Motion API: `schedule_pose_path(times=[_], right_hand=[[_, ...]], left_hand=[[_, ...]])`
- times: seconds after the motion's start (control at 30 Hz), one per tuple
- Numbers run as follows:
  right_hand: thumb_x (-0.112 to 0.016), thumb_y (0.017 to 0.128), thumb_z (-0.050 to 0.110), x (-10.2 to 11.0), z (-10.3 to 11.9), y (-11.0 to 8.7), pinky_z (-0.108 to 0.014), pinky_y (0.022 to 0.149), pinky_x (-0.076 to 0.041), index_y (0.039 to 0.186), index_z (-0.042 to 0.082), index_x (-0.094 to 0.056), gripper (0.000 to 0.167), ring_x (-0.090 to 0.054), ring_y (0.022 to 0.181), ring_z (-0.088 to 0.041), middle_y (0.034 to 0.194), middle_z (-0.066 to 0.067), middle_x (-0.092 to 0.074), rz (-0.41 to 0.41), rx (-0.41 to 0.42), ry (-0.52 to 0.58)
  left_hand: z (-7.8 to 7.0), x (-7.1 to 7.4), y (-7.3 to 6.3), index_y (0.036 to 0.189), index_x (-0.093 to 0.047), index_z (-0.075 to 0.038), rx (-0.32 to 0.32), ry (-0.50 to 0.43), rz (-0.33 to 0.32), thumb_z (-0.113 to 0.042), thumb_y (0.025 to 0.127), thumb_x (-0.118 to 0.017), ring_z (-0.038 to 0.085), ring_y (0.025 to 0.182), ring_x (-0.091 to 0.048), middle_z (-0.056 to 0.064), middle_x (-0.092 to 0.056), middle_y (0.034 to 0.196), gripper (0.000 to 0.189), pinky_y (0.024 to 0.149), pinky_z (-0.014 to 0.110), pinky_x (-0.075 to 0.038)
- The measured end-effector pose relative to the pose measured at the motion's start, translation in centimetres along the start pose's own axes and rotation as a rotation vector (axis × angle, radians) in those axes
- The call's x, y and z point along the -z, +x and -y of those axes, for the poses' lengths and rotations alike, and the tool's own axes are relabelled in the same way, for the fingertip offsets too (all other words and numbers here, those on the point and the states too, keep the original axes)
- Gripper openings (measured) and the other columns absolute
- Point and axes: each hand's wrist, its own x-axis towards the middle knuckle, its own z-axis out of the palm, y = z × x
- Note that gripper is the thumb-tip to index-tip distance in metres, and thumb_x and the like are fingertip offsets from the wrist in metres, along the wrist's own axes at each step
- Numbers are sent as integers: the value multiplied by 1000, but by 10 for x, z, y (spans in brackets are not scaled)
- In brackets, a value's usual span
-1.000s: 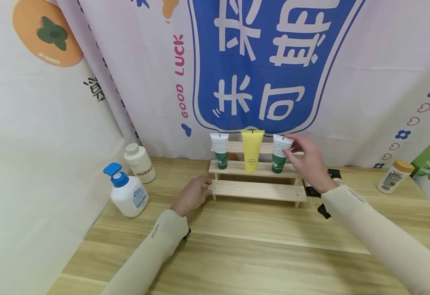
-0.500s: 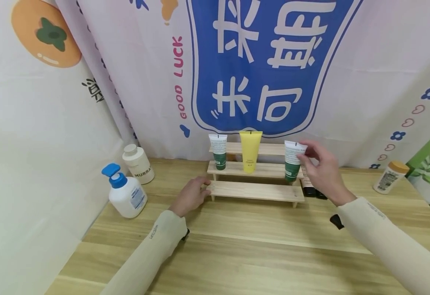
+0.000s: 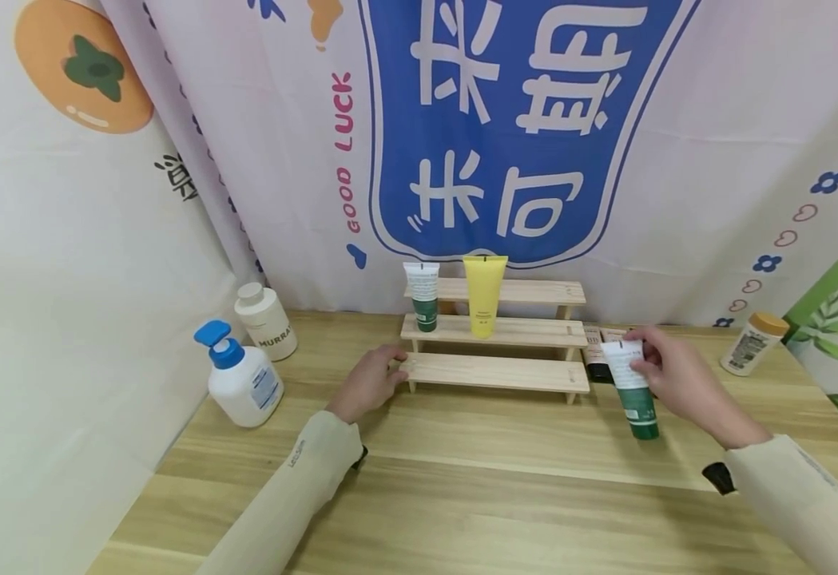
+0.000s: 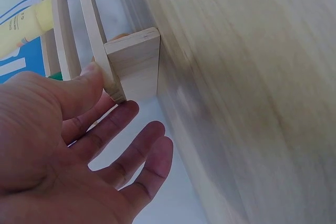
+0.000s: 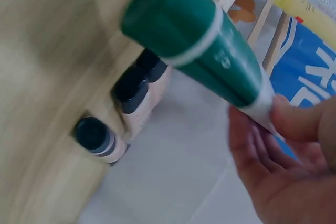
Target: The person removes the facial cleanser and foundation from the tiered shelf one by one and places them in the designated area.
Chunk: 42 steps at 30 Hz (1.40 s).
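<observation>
My right hand (image 3: 685, 383) pinches a white and green squeeze tube (image 3: 633, 391) near its flat white end, green cap tilted downward, to the right of the three-step wooden display rack (image 3: 498, 372). In the right wrist view, thumb and fingers meet on the tube's white part. My left hand (image 3: 371, 382) grips the left end of the rack's lowest step; the left wrist view has the thumb on the board (image 4: 97, 30) and the other fingers around its end. A second white and green tube (image 3: 422, 295) and a yellow tube (image 3: 486, 295) stand cap-down on the middle step.
Behind my right hand, beige tubes with black caps (image 5: 131, 90) stand by the rack. A white pump bottle with blue top (image 3: 246, 387) and a white bottle (image 3: 266, 322) stand at left. An orange-capped bottle (image 3: 754, 343) is at far right, before the printed curtain (image 3: 677, 200).
The right hand has lifted the white and green tube off the rack's middle step and carried it right and toward me. The left hand keeps its hold on the rack.
</observation>
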Motion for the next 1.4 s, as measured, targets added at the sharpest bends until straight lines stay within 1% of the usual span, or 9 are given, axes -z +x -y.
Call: schedule_pose_path(times=[0.17,0.27,0.47,0.57,0.67,0.83,1.07,1.23,1.4], right_hand=[[-61,87,-4,-8,-14,-5,-30,54,-40,117,-4,-53,32,-46,66,-18,78,-6,-50,185,-45,-1],[-61,86,-4,-15,-20,-4,-33,57,-40,116,-6,-52,31,-46,68,-20,80,-7,-47,242,-66,4],[-67,83,-2,-27,-31,-1,-38,62,-45,108,-4,-56,27,-53,74,-22,84,-9,-55,231,-63,26],[-69,83,1,-33,-35,1,-38,63,-45,101,-1,-59,21,-54,74,-21,82,-7,-57,230,-54,28],[-69,84,2,-38,-38,2,-36,61,-46,100,-1,-59,19,-54,73,-21,82,-7,-58,246,-61,41],[-66,87,2,-42,-38,3,-31,55,-47,102,-5,-59,18,-55,66,-18,78,-7,-57,296,-105,78],[-60,91,3,-44,-34,0,-31,50,-46,104,-5,-59,15,-56,56,-17,71,-6,-54,369,-207,103],[-61,91,3,-44,-33,-1,-32,50,-47,98,-4,-60,10,-57,54,-18,67,-5,-57,375,-236,99],[-64,89,11,-40,-29,0,-32,51,-46,98,-4,-63,17,-56,55,-17,69,-5,-59,360,-254,43]], left_hand=[[1,0,1,121,-60,-6,-2,7,-1,-15,91,-65,23,108,-52,9,-57,124,32,91,39,-44],[2,0,1,121,-60,-7,2,9,1,-15,91,-65,23,110,-52,9,-57,124,32,92,38,-43],[1,0,1,122,-59,-6,4,-15,2,-14,91,-65,25,112,-52,10,-56,124,32,92,40,-43],[2,0,1,122,-59,-6,2,-17,4,-14,91,-64,25,112,-52,10,-56,125,32,92,39,-43],[1,1,1,122,-59,-6,-4,-15,2,-14,91,-65,25,113,-52,10,-56,125,32,92,39,-43],[1,3,0,121,-59,-5,-13,-14,1,-14,91,-65,26,111,-52,11,-56,125,32,91,39,-44],[0,2,-1,122,-59,-5,-7,-28,11,-14,92,-64,26,109,-53,11,-55,126,32,89,39,-45],[0,1,-1,122,-59,-5,-16,-28,7,-13,92,-64,27,111,-53,11,-55,126,32,89,40,-45],[0,1,-1,122,-59,-6,-2,-31,7,-14,92,-64,27,111,-53,10,-55,126,32,89,40,-45]])
